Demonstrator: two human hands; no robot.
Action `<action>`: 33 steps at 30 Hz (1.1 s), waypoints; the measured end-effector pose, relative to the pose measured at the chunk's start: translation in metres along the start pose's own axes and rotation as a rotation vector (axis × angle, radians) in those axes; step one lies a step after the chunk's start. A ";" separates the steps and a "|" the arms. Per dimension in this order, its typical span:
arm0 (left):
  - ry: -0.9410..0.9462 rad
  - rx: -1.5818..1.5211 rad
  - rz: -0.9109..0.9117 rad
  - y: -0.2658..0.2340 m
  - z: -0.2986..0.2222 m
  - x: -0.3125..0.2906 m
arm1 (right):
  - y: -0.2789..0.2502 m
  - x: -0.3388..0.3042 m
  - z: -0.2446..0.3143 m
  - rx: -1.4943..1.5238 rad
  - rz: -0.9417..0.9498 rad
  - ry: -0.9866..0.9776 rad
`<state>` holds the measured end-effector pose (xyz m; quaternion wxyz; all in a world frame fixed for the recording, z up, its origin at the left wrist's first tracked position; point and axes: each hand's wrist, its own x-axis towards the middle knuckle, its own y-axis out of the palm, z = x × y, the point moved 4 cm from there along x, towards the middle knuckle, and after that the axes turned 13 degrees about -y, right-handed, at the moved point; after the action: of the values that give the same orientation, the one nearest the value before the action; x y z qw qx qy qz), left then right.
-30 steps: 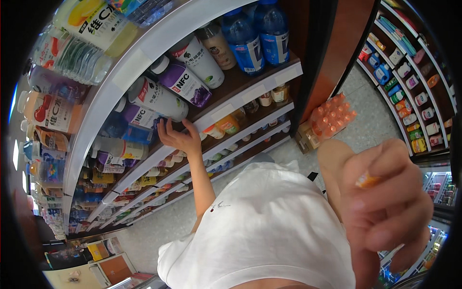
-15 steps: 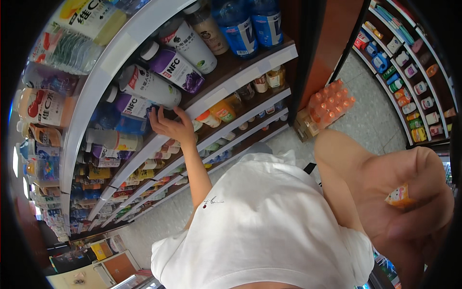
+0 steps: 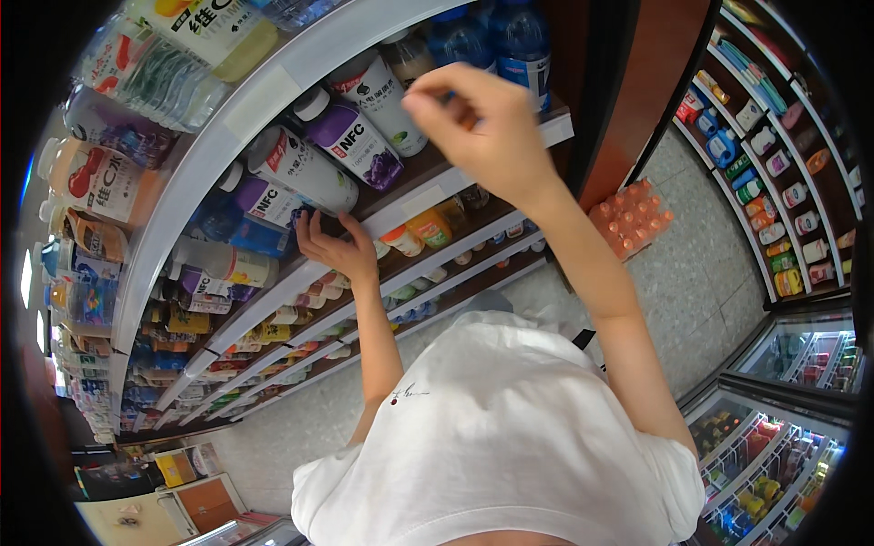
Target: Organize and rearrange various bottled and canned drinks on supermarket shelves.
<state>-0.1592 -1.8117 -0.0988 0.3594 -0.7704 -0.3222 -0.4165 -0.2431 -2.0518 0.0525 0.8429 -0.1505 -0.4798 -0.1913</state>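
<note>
My left hand (image 3: 340, 251) rests at the front edge of a drinks shelf (image 3: 419, 202), fingers spread. Its fingertips are beside the base of a purple-labelled juice bottle (image 3: 266, 202) and a grey-white bottle (image 3: 308, 173), both lying tilted in the view. My right hand (image 3: 492, 136) is raised in front of the same shelf, its fingers curled together and blurred. A small dark and orange patch shows between them; I cannot tell what it is. Near those fingers are another grey-white bottle (image 3: 387, 102), a purple juice bottle (image 3: 360, 141) and blue bottles (image 3: 523, 55).
Bottles of flavoured water (image 3: 100, 177) line the shelf at the left. An orange-capped pack of bottles (image 3: 630, 218) stands on the tiled floor beyond a brown panel (image 3: 628, 100). Shelves of household bottles (image 3: 774, 173) curve along the right, above glass-doored coolers (image 3: 774, 464).
My right hand has swung from close up at the lower right, where an orange and white patch showed on it, across to the shelf. My left hand has stayed at the shelf edge.
</note>
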 end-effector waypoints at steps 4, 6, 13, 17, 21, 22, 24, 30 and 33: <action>0.018 0.028 -0.023 0.005 0.000 -0.001 | 0.042 -0.001 -0.048 -0.163 0.073 -0.041; 0.039 0.028 -0.029 0.005 -0.001 -0.001 | 0.051 0.006 -0.066 -0.332 -0.074 -0.163; 0.056 0.062 -0.062 0.007 -0.002 -0.003 | 0.071 0.035 -0.086 -0.553 -0.038 -0.279; 0.069 0.071 -0.085 0.007 0.000 -0.003 | 0.083 0.039 -0.090 -0.607 0.229 -0.106; 0.069 0.061 -0.092 0.008 -0.002 -0.003 | 0.078 0.037 -0.089 -0.593 0.193 -0.135; 0.071 0.059 -0.092 0.008 -0.002 -0.003 | 0.075 0.036 -0.086 -0.608 0.177 -0.152; 0.081 0.068 -0.103 0.009 -0.003 -0.003 | 0.063 0.024 -0.080 -0.544 0.074 -0.230; 0.074 0.075 -0.095 0.008 0.000 -0.003 | 0.034 -0.010 -0.045 -0.305 0.032 0.012; 0.069 0.077 -0.081 0.006 -0.003 -0.002 | 0.022 -0.019 -0.038 -0.393 -0.097 -0.170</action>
<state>-0.1569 -1.8178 -0.1012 0.3828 -0.7275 -0.3563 -0.4442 -0.2130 -2.0458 0.0159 0.7438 -0.3043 -0.5092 -0.3079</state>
